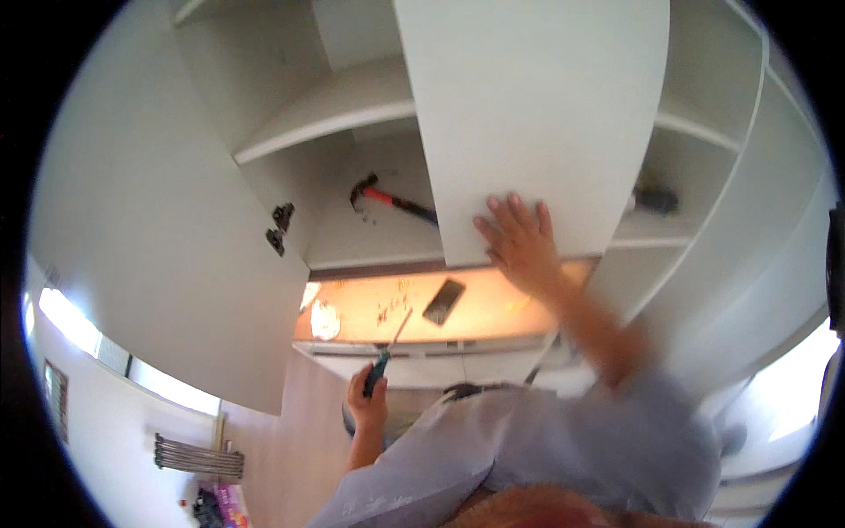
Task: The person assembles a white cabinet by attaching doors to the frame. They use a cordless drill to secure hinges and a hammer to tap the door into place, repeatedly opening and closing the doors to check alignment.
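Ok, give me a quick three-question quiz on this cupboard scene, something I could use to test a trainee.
1. True or false: the right hand lies flat against the white cupboard door.
2. What does the left hand hold? A) a hammer B) a screwdriver C) a phone
3. Fill in: the hammer with the red-orange handle lies on a ______ inside the cupboard.

Key
1. True: the palm and spread fingers press on the door's lower edge.
2. B: a screwdriver with a blue-green handle, its shaft pointing up.
3. Shelf. The dark phone lies on the lit counter below.
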Tool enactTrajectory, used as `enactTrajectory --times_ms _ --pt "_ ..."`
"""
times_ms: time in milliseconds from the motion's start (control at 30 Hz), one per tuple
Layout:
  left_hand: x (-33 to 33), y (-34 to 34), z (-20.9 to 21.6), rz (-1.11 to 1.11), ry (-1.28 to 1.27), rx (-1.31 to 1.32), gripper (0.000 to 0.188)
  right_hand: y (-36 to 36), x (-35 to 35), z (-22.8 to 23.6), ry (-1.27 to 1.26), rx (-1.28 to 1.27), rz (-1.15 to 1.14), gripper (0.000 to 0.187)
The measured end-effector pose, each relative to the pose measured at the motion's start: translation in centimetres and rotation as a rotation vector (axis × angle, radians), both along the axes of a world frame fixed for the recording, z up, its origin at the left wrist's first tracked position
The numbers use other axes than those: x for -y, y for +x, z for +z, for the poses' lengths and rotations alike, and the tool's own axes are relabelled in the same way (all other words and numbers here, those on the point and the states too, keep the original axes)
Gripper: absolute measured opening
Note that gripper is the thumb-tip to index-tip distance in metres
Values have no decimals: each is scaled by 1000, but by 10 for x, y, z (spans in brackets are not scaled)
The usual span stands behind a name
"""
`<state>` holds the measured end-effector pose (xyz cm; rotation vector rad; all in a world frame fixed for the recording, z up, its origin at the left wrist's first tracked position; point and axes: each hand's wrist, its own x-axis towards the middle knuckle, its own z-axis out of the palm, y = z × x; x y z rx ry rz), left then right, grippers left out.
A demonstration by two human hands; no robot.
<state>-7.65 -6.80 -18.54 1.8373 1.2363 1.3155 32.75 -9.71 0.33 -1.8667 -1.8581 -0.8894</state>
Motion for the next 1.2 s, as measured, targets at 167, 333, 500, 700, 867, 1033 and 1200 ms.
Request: enactTrajectory --times_ms 167,333,500,700,867,1033,1200 --pt "7 1 -4 -34 38 60 40 -1 -1 -4 -12 39 5 72" --pt "8 -6 -29 -77 -59 106 43 7 -1 62 220 218 117 79" --pt "12 1 -42 -207 -46 96 50 18 -5 181 311 256 -39 77" --pt "-1 13 -54 -284 -48 145 50 20 -10 259 449 385 -26 77" --pt "-13 7 -83 -401 -358 450 48 18 -21 258 465 393 -12 75" --pt "-2 7 -48 -326 3 155 46 25 -13 258 500 441 13 69" --pt "-5 0 -49 -286 46 182 42 -8 -32 227 178 575 93 59"
